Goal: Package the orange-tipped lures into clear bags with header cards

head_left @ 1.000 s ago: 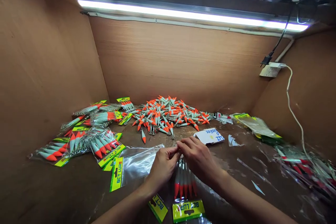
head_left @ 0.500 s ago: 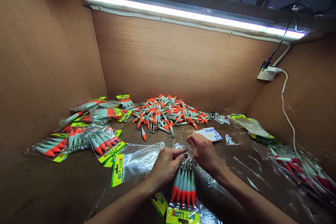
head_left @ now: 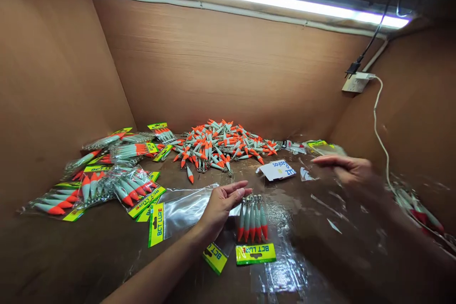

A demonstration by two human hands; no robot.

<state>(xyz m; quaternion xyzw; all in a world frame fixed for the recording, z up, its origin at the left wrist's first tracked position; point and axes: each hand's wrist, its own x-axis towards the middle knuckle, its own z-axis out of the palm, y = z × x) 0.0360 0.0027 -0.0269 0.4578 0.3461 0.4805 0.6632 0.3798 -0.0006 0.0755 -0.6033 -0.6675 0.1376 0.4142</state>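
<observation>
My left hand (head_left: 223, 203) rests open on the table, fingers stretched toward the top of a clear bag of several orange-and-grey lures (head_left: 252, 221) with a yellow-green header card (head_left: 255, 253). My right hand (head_left: 347, 169) hovers out to the right, blurred by motion, fingers extended and nothing seen in it, near a stack of clear bags (head_left: 322, 148). An empty clear bag with a yellow-green label (head_left: 178, 213) lies under my left wrist.
A heap of loose orange-and-grey lures (head_left: 219, 145) sits at the back. Filled bags (head_left: 114, 171) are piled at the left. A white card (head_left: 277, 170) lies mid-table. More packets (head_left: 416, 206) and a white cable (head_left: 383, 142) run along the right wall.
My right hand has left the lure bag and swung out to the right. My left hand opened its pinch. The filled bag now lies flat on the table.
</observation>
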